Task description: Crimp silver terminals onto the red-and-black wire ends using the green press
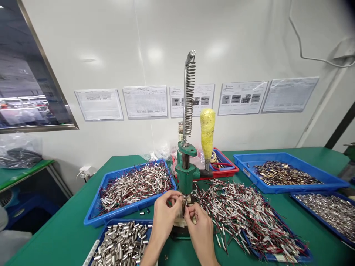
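My left hand (165,212) and my right hand (200,229) meet at the base of a green hand press (185,179). Thumb and forefinger are pinched together on each hand. What they hold is small and mostly hidden by the fingers, so I cannot make it out. The press carries a tall spring (190,98) on a rod and a lever handle (207,133) wrapped in yellow. Left of my left hand lies a blue tray of short metal tubes (119,244). Beside my right hand spreads a heap of small silvery parts with red and black wires (241,214).
Another blue tray (93,218) with wired parts stands at the left. A red tray (231,170) sits behind the press. On the right are a blue tray (241,159) of gold-coloured pieces and a tray of silvery pieces (330,210). Two loose tubes (144,212) lie on the green table.
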Demonstrator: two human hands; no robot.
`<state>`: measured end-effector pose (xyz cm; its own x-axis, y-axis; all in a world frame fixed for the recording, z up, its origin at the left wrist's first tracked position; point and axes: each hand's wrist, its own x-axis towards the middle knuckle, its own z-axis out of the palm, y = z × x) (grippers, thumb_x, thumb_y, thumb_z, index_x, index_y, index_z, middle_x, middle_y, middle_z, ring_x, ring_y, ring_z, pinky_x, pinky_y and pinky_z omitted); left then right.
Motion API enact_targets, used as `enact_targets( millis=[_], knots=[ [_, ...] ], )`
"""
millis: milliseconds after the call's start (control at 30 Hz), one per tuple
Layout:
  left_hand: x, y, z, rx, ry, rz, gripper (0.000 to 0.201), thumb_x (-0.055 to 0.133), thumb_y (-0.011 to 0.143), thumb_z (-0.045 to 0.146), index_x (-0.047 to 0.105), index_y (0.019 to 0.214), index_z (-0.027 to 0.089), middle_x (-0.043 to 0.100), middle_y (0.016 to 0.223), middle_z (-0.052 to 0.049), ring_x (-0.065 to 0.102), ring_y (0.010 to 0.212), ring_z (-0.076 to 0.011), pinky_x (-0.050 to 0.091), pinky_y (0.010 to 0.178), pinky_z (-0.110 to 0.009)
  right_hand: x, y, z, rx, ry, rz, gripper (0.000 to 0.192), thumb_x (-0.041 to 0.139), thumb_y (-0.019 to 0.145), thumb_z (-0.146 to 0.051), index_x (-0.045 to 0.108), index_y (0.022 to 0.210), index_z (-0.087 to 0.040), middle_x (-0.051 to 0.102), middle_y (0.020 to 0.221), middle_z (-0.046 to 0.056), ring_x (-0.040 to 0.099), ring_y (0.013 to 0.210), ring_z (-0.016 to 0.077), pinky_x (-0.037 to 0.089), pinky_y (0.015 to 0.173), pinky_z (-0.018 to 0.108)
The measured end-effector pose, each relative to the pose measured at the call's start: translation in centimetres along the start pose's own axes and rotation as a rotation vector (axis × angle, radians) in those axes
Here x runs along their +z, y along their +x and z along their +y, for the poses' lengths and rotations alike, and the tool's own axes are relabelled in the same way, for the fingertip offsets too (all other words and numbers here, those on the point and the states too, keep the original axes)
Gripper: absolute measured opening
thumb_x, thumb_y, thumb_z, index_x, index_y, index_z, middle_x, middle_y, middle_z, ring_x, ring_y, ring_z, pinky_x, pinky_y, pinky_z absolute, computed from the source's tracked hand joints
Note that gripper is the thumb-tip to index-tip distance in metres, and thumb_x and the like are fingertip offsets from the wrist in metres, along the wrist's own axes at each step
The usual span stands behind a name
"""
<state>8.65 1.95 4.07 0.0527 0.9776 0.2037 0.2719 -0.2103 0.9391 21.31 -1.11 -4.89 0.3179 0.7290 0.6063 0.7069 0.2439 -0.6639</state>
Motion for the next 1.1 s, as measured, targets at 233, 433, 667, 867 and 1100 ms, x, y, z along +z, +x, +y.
enact_targets(
  millis=[233,433,667,867,1100],
  knots=[
    [0.3,0.7,-0.1,-0.085,-0.151,-0.046,0.027,0.074,0.073,0.040,0.080,0.083,0.015,0.076,0.079,-0.007,0.062,0.074,-0.0196,0.049,0.070,-0.029,0.3,-0.1,0.2,0.013,0.009,0.004,0.033,0.051,0.099,-0.042,0.056,0.072,-0.024,0.064,0.063,-0.003,0.063,0.059,0.0146,0.043,0.058,0.023],
    [1.7,1.0,-0.7,0.018,-0.029,-0.012,0.011,0.067,0.072,0.023,0.075,0.070,0.015,0.056,0.062,0.002,0.044,0.060,-0.0119,0.036,0.056,-0.023,0.4,-0.3,0.6,0.025,0.034,-0.013,0.029,0.053,0.098,-0.038,0.056,0.073,-0.024,0.064,0.064,-0.003,0.061,0.058,0.0143,0.042,0.057,0.023],
    [2.2,0.6,-1.5,0.007,-0.038,0.022,0.016,0.068,0.076,0.029,0.075,0.075,0.014,0.051,0.060,0.004,0.042,0.060,-0.0118,0.037,0.058,-0.023,0.5,-0.3,0.4,0.048,-0.004,-0.020,0.024,0.056,0.095,-0.033,0.054,0.073,-0.024,0.065,0.066,-0.002,0.064,0.064,0.0161,0.042,0.062,0.025],
    [1.8,0.4,-1.2,-0.001,-0.046,-0.025,0.018,0.070,0.076,0.029,0.077,0.082,0.014,0.054,0.062,0.003,0.041,0.059,-0.0114,0.035,0.057,-0.023,0.3,0.0,0.2,0.020,-0.009,0.001,0.024,0.056,0.096,-0.033,0.055,0.074,-0.024,0.065,0.066,-0.003,0.063,0.062,0.0149,0.041,0.061,0.024],
    [2.1,0.7,-1.5,0.018,-0.096,-0.013,0.017,0.074,0.075,0.031,0.074,0.070,0.015,0.052,0.064,0.003,0.043,0.061,-0.0119,0.034,0.058,-0.024,-0.3,-0.2,-0.6,0.040,0.056,0.003,0.036,0.052,0.098,-0.044,0.056,0.069,-0.023,0.057,0.059,-0.003,0.054,0.054,0.0140,0.038,0.056,0.025]
  ],
)
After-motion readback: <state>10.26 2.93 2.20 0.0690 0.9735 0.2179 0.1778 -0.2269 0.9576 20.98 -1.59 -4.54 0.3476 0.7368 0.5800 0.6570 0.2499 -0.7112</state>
